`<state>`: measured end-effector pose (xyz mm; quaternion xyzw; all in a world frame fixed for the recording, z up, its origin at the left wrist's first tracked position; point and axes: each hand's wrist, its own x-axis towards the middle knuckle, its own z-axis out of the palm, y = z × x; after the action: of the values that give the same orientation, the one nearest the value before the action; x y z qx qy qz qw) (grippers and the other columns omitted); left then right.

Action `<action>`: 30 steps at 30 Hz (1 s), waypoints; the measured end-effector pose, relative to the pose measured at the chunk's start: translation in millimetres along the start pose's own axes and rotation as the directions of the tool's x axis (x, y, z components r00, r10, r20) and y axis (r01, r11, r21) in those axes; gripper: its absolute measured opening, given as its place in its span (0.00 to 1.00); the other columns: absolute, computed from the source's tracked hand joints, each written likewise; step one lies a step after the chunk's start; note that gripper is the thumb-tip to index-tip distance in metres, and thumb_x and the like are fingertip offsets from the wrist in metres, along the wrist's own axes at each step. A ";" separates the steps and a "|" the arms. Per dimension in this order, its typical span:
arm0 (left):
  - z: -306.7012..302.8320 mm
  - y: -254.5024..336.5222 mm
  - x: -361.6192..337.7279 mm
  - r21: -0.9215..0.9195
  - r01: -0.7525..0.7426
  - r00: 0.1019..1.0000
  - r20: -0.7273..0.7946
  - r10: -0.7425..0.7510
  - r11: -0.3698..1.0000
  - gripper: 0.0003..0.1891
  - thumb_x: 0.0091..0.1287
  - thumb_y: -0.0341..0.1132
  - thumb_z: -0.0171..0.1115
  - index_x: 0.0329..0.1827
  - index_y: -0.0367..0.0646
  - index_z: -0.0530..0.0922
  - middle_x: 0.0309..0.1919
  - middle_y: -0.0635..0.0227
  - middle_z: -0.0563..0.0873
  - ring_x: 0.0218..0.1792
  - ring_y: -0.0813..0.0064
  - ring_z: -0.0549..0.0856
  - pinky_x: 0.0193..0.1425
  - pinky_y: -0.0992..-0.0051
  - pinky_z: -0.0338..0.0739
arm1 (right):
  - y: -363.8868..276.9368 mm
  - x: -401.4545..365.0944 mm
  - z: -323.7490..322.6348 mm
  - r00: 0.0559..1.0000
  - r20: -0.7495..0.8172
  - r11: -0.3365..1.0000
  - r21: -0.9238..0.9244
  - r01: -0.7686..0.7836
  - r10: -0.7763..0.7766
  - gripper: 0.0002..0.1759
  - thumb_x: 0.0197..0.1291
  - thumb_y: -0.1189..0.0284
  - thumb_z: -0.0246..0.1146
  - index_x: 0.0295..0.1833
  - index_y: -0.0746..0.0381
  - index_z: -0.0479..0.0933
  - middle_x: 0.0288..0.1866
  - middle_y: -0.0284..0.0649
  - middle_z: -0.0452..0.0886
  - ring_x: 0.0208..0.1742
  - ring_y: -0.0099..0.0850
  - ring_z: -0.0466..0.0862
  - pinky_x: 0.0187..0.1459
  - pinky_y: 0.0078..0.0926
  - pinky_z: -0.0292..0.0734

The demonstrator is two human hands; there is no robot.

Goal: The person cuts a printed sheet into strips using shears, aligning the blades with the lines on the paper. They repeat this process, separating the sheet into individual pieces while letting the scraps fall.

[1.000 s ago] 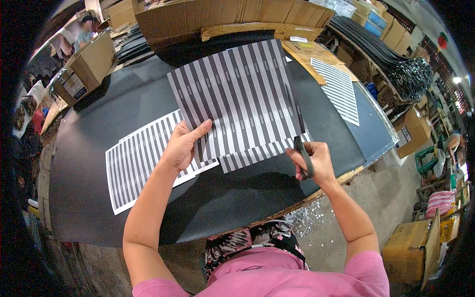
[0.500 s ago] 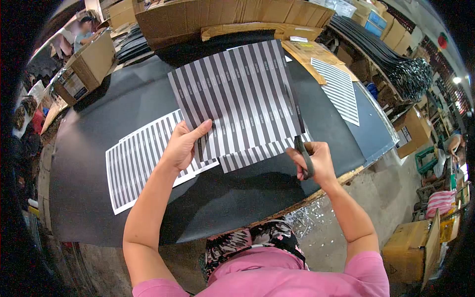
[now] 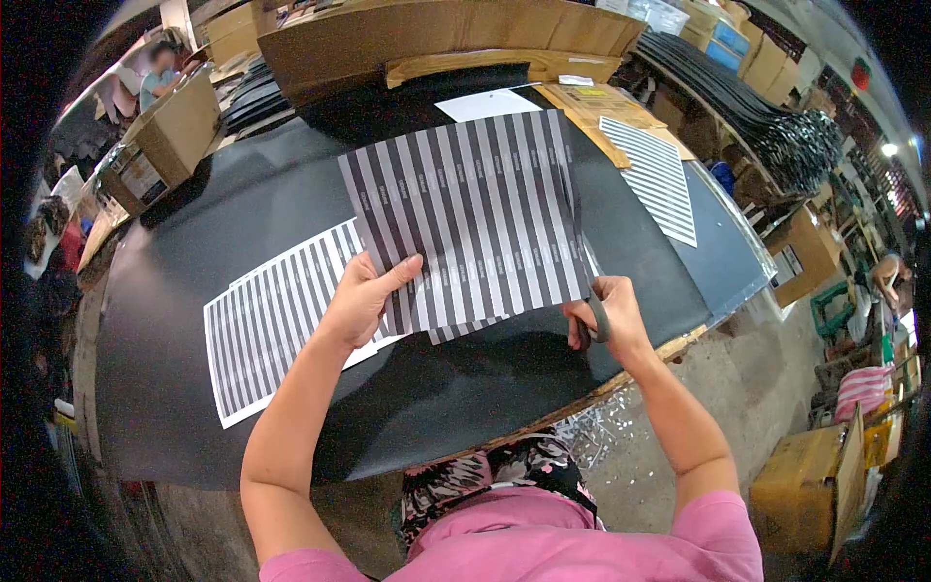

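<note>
Uneven light leaves a pale sheen on the black table (image 3: 150,320); fisheye edges curve into darkness.

Left hand (image 3: 367,303) pinches striped sheet (image 3: 465,213) at its lower left, thumb on top | right hand (image 3: 613,320) grips dark-handled scissors (image 3: 598,318) at the sheet's lower right corner | striped sheets with white borders (image 3: 281,325) lie on black tabletop (image 3: 456,398), partly under the left hand | cardboard box (image 3: 160,141) stands at the table's far left

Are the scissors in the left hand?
No, the scissors are in the right hand, while the left hand holds a striped sheet.
</note>
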<state>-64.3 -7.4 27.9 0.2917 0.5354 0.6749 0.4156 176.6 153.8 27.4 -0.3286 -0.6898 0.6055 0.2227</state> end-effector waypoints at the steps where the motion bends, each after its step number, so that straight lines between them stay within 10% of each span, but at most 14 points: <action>1: 2.1 1.0 -0.6 -0.006 -0.004 1.000 0.009 0.004 1.000 0.15 0.61 0.34 0.63 0.46 0.33 0.76 0.39 0.64 0.83 0.38 0.81 0.81 0.44 0.79 0.77 | 0.2 0.8 -0.7 0.999 0.002 0.999 0.015 0.038 -0.038 0.14 0.47 0.71 0.66 0.22 0.72 0.74 0.13 0.38 0.73 0.12 0.26 0.75 0.13 0.23 0.69; 30: 0.4 -5.9 1.8 -0.124 0.092 0.995 0.043 -0.087 0.988 0.13 0.61 0.34 0.63 0.43 0.35 0.77 0.34 0.63 0.84 0.31 0.81 0.84 0.33 0.81 0.82 | 4.0 5.5 -3.0 0.994 -0.092 0.998 -0.031 0.052 -0.054 0.10 0.46 0.76 0.62 0.22 0.71 0.71 0.13 0.38 0.72 0.10 0.26 0.74 0.11 0.21 0.67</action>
<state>-63.4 -5.2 22.2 0.2530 0.4965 0.6825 0.4730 175.8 160.1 23.5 -0.3410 -0.6958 0.5735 0.2658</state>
